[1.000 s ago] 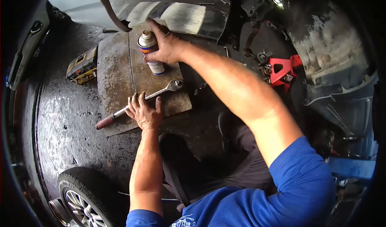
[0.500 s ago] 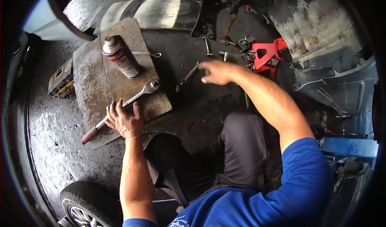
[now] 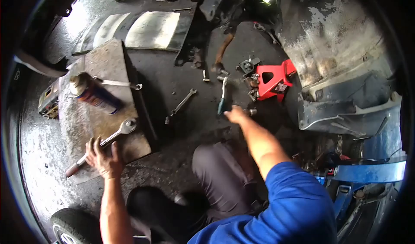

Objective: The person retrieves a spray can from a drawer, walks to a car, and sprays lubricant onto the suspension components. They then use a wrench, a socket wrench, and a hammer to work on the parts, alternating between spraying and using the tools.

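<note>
My left hand (image 3: 103,157) rests on the stone-like slab (image 3: 97,129) with its fingers spread across the handle of a long ratchet (image 3: 113,137). The ratchet's round head points up and right; its reddish grip sticks out past my fingers. My right hand (image 3: 237,114) is closed at the lower end of a smaller ratchet with a green handle (image 3: 221,106), on the dark floor. Its fingertips are partly hidden. Left of it lie a combination wrench (image 3: 184,101) and a small socket (image 3: 167,120). A spray can (image 3: 97,95) and another wrench (image 3: 116,83) are on the slab.
A red jack stand (image 3: 270,82) with greasy metal parts (image 3: 248,66) stands beyond my right hand. Rusty suspension parts (image 3: 225,49) hang at the top. Car bodywork (image 3: 346,106) borders the right. A tire (image 3: 73,224) lies at lower left, near a yellow-black case (image 3: 48,100).
My right hand has moved from beside the combination wrench to the green-handled ratchet. My left hand stays over the long ratchet. The whole view has shifted, moving the slab left and down.
</note>
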`<act>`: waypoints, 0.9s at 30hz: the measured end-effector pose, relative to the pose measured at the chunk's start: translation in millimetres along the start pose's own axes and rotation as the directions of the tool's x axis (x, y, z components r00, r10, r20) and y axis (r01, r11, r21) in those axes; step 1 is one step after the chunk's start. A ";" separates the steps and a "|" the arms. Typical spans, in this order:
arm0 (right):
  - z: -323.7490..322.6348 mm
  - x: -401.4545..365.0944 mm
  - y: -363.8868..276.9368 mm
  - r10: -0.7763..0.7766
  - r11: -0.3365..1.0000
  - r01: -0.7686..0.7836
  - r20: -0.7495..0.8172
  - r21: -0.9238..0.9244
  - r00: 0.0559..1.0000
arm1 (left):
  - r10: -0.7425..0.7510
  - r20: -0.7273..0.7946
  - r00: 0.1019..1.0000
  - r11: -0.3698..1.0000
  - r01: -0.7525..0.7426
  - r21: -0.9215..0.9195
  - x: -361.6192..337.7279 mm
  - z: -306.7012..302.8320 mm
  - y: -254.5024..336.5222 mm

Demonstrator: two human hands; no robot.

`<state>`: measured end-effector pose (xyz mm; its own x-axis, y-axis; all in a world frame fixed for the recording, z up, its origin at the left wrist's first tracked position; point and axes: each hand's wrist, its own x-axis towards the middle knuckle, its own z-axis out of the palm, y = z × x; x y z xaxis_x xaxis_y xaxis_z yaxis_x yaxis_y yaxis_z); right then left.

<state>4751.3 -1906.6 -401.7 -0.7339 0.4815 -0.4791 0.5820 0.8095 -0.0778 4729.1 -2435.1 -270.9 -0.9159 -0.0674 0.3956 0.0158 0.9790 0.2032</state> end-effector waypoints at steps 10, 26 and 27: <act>41.4 80.9 -27.0 0.025 0.988 -0.023 -0.015 0.153 1.000 | 0.093 0.000 0.996 0.995 -0.093 0.047 -2.5 5.5 -2.1; -98.9 85.7 -47.8 -0.216 -0.541 -0.082 -0.045 0.837 0.975 | 0.103 -0.034 0.994 0.990 -0.099 0.096 -2.5 5.5 0.0; -106.8 76.0 -54.3 -0.194 -0.562 0.054 -0.195 0.825 0.961 | 0.137 -0.050 0.989 0.985 -0.131 0.114 -2.6 3.7 1.8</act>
<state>4626.5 -1878.1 -340.5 -0.8868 0.3717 -0.2747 -0.0779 -0.7061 -0.7038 4730.0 -2432.4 -274.9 -0.8840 0.0583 0.4638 0.0898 0.9949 0.0461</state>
